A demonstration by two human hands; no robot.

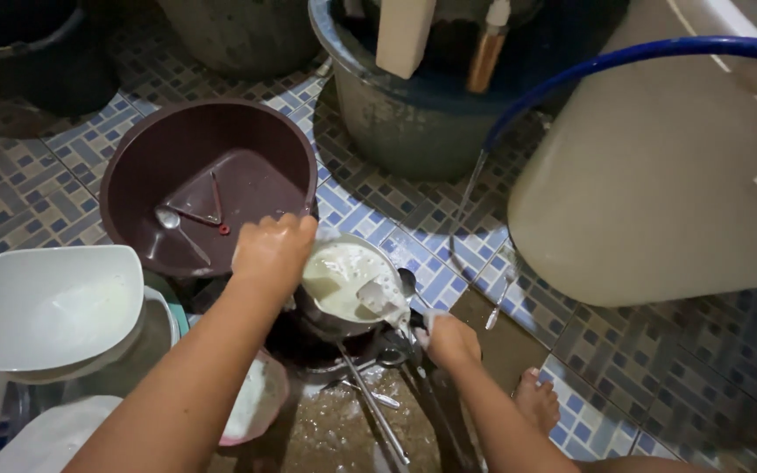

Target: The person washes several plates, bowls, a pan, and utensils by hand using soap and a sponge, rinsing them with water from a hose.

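Note:
My left hand (273,250) grips the rim of a small metal pot (343,289) full of white soapy foam, tilting it over a pile of dishes. My right hand (450,340) is closed around a soapy utensil, a ladle or spoon handle (387,302), whose end rests in the foamy pot. Below the pot lie several metal utensils (374,398) on wet floor. My bare foot (538,398) shows at lower right.
A maroon basin (133,171) with spoons inside sits behind the left hand. A white square bowl (50,307) is at left, a pink bowl (260,407) beneath my forearm. A blue hose (624,54) runs water onto the tiled floor beside a large cream container (659,193) and a grey bucket (396,123).

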